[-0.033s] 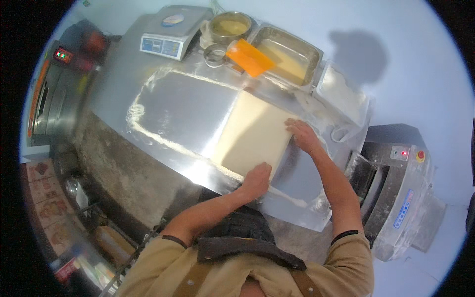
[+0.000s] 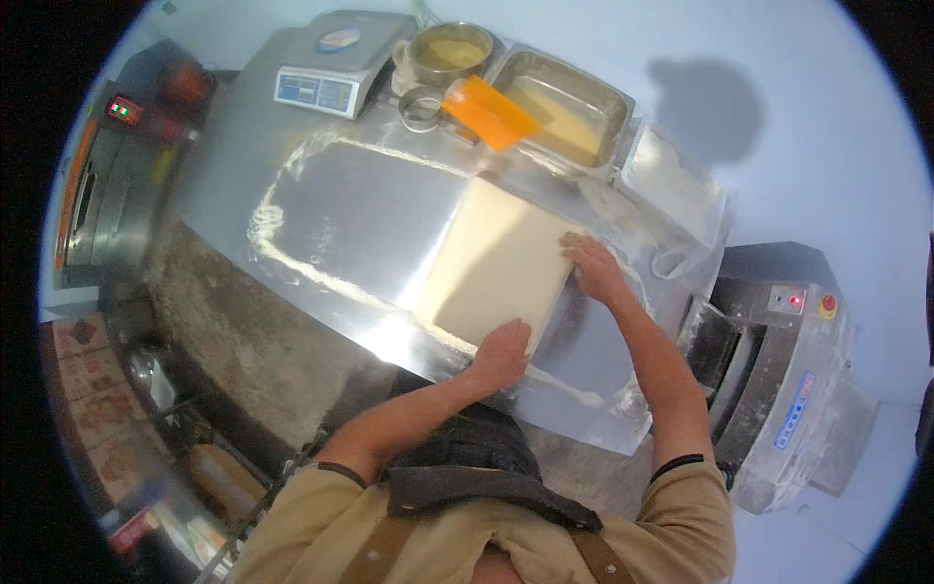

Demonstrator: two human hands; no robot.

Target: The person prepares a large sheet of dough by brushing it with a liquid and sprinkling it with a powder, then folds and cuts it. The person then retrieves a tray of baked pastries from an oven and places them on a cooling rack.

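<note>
Metal table (image 2: 370, 209), with one pale dough sheet (image 2: 491, 263) lying flat just right of the table's middle; two hands on it, so left hand (image 2: 502, 354) bunches its fingers at the corner by the table's near edge, right hand (image 2: 592, 268) curls its fingers at the corner deeper into the table; tbh can't tell if either's actually pinching; along the table's far side: one scale (image 2: 345, 68), one round bowl (image 2: 443, 76), one metal ring (image 2: 405, 110), one orange scraper (image 2: 491, 112).
</note>
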